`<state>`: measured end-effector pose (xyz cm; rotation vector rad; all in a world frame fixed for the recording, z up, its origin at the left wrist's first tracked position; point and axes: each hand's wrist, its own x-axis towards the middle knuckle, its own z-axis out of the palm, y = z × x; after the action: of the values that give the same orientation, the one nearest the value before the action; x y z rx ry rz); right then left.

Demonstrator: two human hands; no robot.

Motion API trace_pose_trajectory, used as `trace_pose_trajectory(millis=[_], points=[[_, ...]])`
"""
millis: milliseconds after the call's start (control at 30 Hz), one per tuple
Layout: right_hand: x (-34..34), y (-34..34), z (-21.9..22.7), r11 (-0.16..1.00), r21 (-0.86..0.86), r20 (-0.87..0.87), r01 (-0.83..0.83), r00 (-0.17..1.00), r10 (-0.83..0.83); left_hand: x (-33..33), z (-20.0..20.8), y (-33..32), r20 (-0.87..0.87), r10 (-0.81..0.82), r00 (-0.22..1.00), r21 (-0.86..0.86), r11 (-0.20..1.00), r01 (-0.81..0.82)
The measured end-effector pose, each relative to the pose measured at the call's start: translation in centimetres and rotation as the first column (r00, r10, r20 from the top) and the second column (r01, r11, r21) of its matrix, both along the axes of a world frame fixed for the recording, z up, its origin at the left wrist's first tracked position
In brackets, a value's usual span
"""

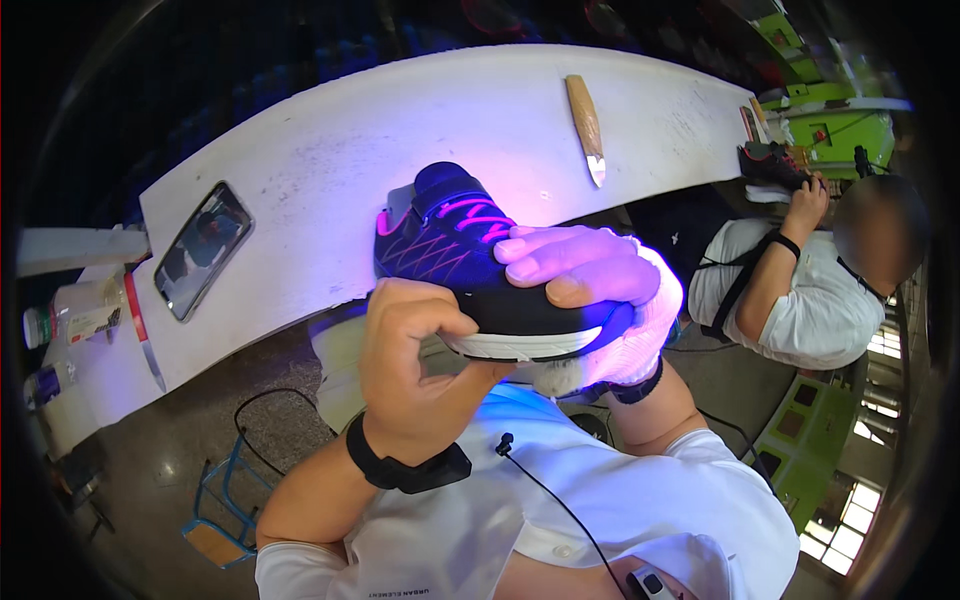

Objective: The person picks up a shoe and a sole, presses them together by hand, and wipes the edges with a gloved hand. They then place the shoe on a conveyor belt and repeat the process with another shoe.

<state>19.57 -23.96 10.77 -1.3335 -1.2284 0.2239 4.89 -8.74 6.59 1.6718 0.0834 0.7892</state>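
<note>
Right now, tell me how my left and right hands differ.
The left hand is uncovered, while the right hand wears a white covering that leaves fingers showing. The left grips near the white sole; the right spreads fingers across the upper. Purple light tints the right more strongly. Both hold the dark shoe.

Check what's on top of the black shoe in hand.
On the black shoe: a dark strap, pink laces, and the right hand over the toe end. The surface directly under that hand is covered.
</note>
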Motion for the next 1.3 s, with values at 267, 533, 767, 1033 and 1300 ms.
trace_pose_trajectory(millis=[267,533,767,1033,1300], points=[[1.1,-4.5,-6.2,0.940,0.204,-0.615,0.272,0.783,-0.094,2.9,0.1,2.0,-0.279,0.173,0.945,0.648,0.760,0.052],[2.4,-9.3,-4.9,0.793,-0.509,0.049,0.334,0.931,-0.360,5.1,-0.2,1.7,-0.449,-0.027,0.893,0.575,0.757,0.311],[4.1,-8.3,-5.0,0.725,-0.540,0.111,0.428,0.890,-0.442,4.5,-1.1,7.5,-0.469,-0.296,0.832,0.101,0.918,0.383],[4.7,1.3,-6.7,0.933,-0.308,-0.380,0.188,0.874,-0.302,3.6,7.8,11.3,-0.152,-0.216,0.965,0.411,0.873,0.260],[4.2,6.8,3.7,1.000,0.000,-0.128,-0.022,0.992,0.021,4.2,10.4,8.2,-0.460,-0.055,0.886,0.382,0.889,0.253]])
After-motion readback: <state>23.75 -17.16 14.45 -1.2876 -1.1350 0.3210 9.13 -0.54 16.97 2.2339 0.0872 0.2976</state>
